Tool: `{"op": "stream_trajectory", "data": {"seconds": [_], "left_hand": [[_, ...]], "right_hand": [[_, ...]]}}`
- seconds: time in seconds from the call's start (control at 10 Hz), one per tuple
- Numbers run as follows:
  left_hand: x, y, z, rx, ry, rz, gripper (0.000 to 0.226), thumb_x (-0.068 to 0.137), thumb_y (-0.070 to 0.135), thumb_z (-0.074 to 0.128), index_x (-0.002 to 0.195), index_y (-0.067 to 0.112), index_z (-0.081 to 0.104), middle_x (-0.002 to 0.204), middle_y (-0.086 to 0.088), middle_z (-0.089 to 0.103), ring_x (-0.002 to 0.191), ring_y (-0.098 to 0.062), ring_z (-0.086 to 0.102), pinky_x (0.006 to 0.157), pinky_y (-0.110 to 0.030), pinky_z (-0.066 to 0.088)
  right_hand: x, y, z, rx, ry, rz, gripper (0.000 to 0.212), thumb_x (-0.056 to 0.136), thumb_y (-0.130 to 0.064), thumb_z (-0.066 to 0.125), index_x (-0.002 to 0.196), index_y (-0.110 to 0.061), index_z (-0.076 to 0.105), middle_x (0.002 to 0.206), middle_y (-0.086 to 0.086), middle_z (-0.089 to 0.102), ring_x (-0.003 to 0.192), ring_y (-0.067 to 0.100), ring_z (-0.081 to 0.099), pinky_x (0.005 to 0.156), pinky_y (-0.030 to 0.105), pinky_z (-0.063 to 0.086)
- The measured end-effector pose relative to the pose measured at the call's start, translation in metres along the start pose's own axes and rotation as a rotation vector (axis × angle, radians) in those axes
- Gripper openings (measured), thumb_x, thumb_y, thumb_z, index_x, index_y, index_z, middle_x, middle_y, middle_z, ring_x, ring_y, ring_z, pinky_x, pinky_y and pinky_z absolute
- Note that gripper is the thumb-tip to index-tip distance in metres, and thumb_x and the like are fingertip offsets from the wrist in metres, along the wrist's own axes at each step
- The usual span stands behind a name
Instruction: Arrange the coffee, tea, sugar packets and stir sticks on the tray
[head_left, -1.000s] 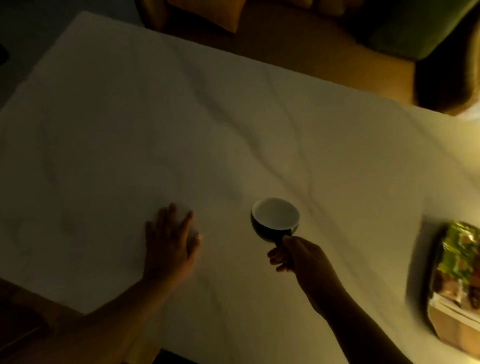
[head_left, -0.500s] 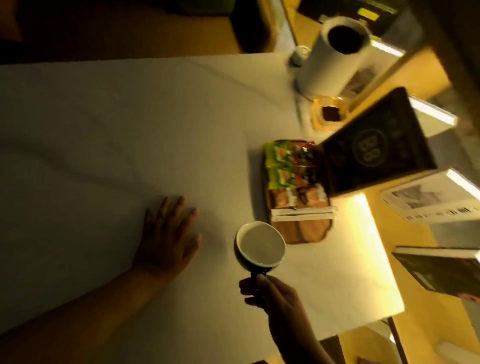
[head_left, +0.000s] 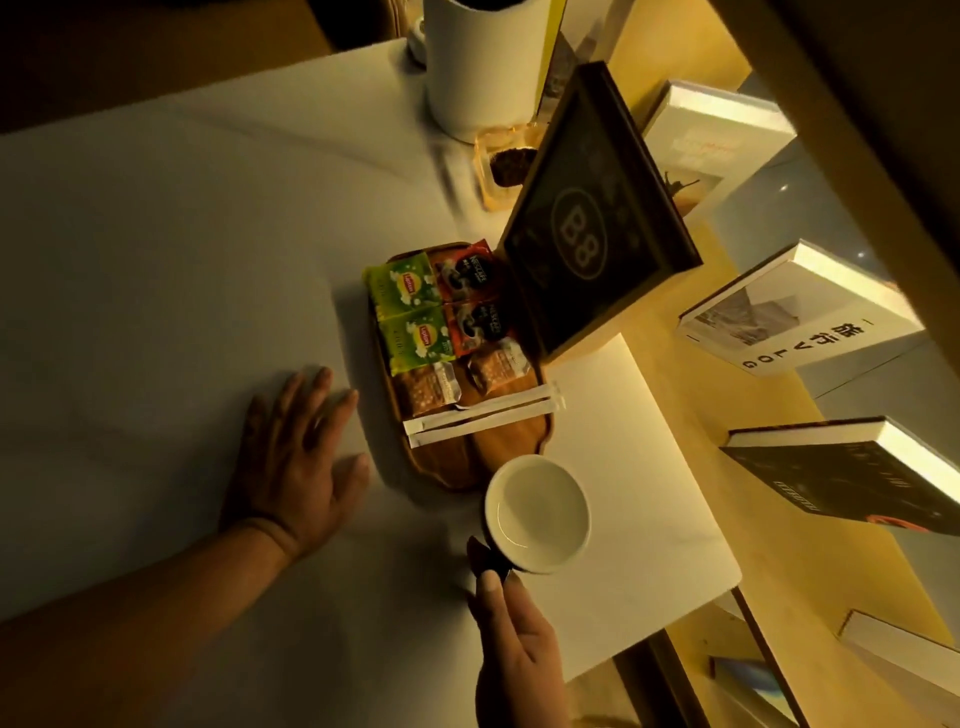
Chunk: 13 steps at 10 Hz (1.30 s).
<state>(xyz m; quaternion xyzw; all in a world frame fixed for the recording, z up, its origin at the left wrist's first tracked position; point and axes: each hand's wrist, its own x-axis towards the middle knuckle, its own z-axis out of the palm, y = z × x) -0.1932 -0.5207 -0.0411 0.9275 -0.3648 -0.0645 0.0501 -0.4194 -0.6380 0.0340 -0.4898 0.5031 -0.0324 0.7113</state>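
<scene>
A wooden tray (head_left: 447, 465) lies on the white table. In it are two green tea packets (head_left: 408, 312), two red coffee packets (head_left: 472, 296), two brown sugar packets (head_left: 457, 382) and two white wrapped stir sticks (head_left: 483, 418) laid across it. My right hand (head_left: 514, 644) grips the handle of a dark cup with a white, empty inside (head_left: 537, 512), held at the tray's near end. Just left of the tray, my left hand (head_left: 296, 457) rests flat on the table with fingers spread.
A dark framed sign marked B8 (head_left: 582, 234) leans right behind the tray. A tall white cylinder (head_left: 483, 62) and a small glass holder (head_left: 506, 166) stand at the far corner. Books (head_left: 795, 312) sit on the yellow shelf past the table's right edge (head_left: 691, 499).
The view has swung right, bringing the tray, sign and shelf into sight. The cup in my right hand now sits closer to the tray's near end. My left hand stays flat on the table.
</scene>
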Motion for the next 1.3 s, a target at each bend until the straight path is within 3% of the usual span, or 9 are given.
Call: {"op": "stream_trajectory", "data": {"seconds": [0.1, 0.2, 0.3, 0.4, 0.5, 0.6, 0.8, 1.1, 1.3], "left_hand": [[0.001, 0.0, -0.001, 0.004, -0.005, 0.005, 0.072, 0.086, 0.051, 0.042, 0.15, 0.019, 0.037, 0.164, -0.013, 0.023, 0.152, -0.036, 0.017, 0.119, -0.062, 0.014], [0.001, 0.001, -0.002, 0.016, -0.006, 0.01, 0.072, 0.087, 0.051, 0.042, 0.151, 0.019, 0.036, 0.165, -0.014, 0.023, 0.152, -0.037, 0.017, 0.119, -0.063, 0.015], [0.001, 0.001, -0.001, 0.022, -0.004, 0.018, 0.072, 0.086, 0.051, 0.042, 0.151, 0.019, 0.035, 0.165, -0.013, 0.022, 0.151, -0.037, 0.018, 0.119, -0.062, 0.015], [0.002, 0.0, 0.0, 0.019, -0.005, 0.019, 0.073, 0.085, 0.051, 0.044, 0.151, 0.021, 0.034, 0.165, -0.012, 0.021, 0.151, -0.037, 0.017, 0.119, -0.061, 0.014], [0.001, -0.001, 0.001, 0.017, -0.004, 0.009, 0.074, 0.084, 0.052, 0.045, 0.151, 0.022, 0.034, 0.165, -0.011, 0.022, 0.151, -0.036, 0.017, 0.119, -0.06, 0.013], [-0.001, -0.001, 0.001, 0.007, 0.009, 0.006, 0.074, 0.083, 0.051, 0.048, 0.15, 0.023, 0.036, 0.164, -0.011, 0.025, 0.15, -0.036, 0.02, 0.119, -0.059, 0.013], [-0.004, 0.0, -0.012, -0.078, -0.012, 0.012, 0.07, 0.084, 0.048, 0.052, 0.148, 0.021, 0.043, 0.161, -0.013, 0.033, 0.148, -0.037, 0.027, 0.118, -0.061, 0.016], [-0.096, -0.062, -0.038, -0.158, -0.105, 0.126, 0.057, 0.086, 0.042, 0.048, 0.129, 0.009, 0.065, 0.144, -0.018, 0.056, 0.126, -0.04, 0.057, 0.105, -0.058, 0.042], [-0.185, -0.121, -0.053, -0.137, -0.09, 0.066, 0.055, 0.093, 0.042, 0.039, 0.118, 0.006, 0.072, 0.132, -0.021, 0.064, 0.11, -0.038, 0.067, 0.093, -0.056, 0.053]], "right_hand": [[0.001, 0.006, 0.005, 0.025, 0.027, -0.002, 0.023, 0.084, -0.044, 0.06, 0.098, -0.053, 0.076, 0.119, -0.021, 0.071, 0.117, -0.002, 0.059, 0.105, 0.038, 0.044], [0.003, 0.014, 0.014, 0.056, 0.054, 0.026, 0.022, 0.079, -0.051, 0.061, 0.085, -0.041, 0.08, 0.115, -0.01, 0.074, 0.108, 0.003, 0.064, 0.095, 0.035, 0.049], [0.005, 0.015, 0.023, 0.079, 0.073, 0.069, 0.024, 0.079, -0.049, 0.061, 0.075, -0.035, 0.08, 0.11, -0.01, 0.073, 0.106, 0.015, 0.064, 0.094, 0.044, 0.051], [0.012, 0.012, 0.034, 0.113, 0.107, 0.145, 0.029, 0.094, -0.038, 0.056, 0.084, -0.03, 0.081, 0.11, 0.0, 0.073, 0.102, 0.024, 0.064, 0.083, 0.039, 0.051], [0.015, 0.014, 0.039, 0.133, 0.12, 0.161, 0.028, 0.101, -0.03, 0.051, 0.107, -0.026, 0.077, 0.116, 0.001, 0.072, 0.105, 0.024, 0.062, 0.083, 0.037, 0.049], [0.014, 0.015, 0.048, 0.118, 0.201, 0.172, 0.03, 0.102, -0.033, 0.049, 0.116, -0.022, 0.073, 0.12, 0.003, 0.07, 0.113, 0.025, 0.06, 0.096, 0.039, 0.045], [0.009, 0.008, 0.059, 0.202, 0.297, 0.216, 0.028, 0.1, -0.045, 0.051, 0.097, -0.026, 0.071, 0.107, -0.001, 0.073, 0.106, 0.022, 0.063, 0.1, 0.047, 0.048], [0.012, 0.001, 0.08, 0.531, 0.423, 0.171, 0.013, 0.101, -0.028, 0.056, 0.105, -0.019, 0.063, 0.104, 0.008, 0.076, 0.086, 0.029, 0.075, 0.071, 0.043, 0.058], [-0.012, 0.002, 0.1, 0.332, 0.473, 0.084, 0.03, 0.094, -0.041, 0.065, 0.101, -0.012, 0.062, 0.091, 0.011, 0.07, 0.08, 0.03, 0.069, 0.073, 0.045, 0.057]]}}
